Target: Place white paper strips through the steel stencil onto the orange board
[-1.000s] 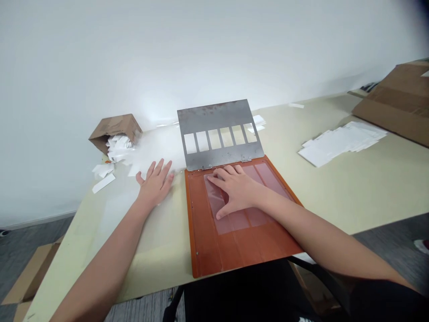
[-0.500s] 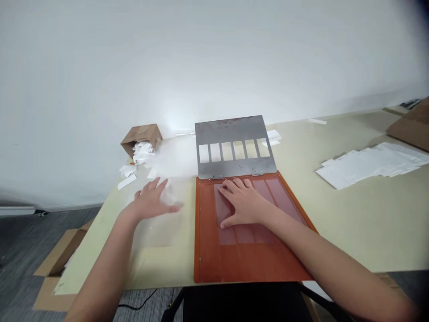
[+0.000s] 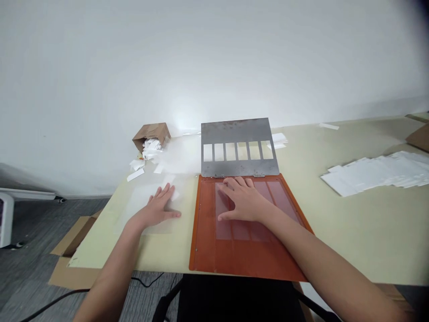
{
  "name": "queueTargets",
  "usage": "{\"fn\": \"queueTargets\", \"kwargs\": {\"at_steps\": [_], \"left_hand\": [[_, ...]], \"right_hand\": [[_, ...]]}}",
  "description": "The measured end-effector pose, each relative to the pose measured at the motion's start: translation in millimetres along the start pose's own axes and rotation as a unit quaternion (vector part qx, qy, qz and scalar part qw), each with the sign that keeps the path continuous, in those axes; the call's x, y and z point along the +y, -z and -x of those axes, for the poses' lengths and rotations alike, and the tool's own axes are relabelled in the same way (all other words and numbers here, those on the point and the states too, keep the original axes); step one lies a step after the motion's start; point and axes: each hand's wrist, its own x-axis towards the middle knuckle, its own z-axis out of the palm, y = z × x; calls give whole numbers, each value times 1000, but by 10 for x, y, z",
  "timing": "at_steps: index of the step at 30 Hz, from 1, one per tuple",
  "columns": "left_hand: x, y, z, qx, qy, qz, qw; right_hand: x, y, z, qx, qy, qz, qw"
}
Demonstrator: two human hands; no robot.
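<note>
Lying beneath both hands: translucent sheets

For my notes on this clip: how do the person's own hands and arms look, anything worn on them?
The left hand and right hand are both bare, with no gloves, rings or watch to be seen. The forearms are uncovered as well; no sleeve comes into view on either side.
</note>
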Motion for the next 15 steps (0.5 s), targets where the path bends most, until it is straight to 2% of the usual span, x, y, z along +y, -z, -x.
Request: {"fn": "queueTargets", "kwargs": {"at_steps": [5,15], "left_hand": [[-49,-54,7,29,-20,21,999],[-46,-79,21,75,-38,87,993]], "right_hand": [[18,-4,8,26,0,-3,1000],[6,-18,26,41,11,-5,999]]}}
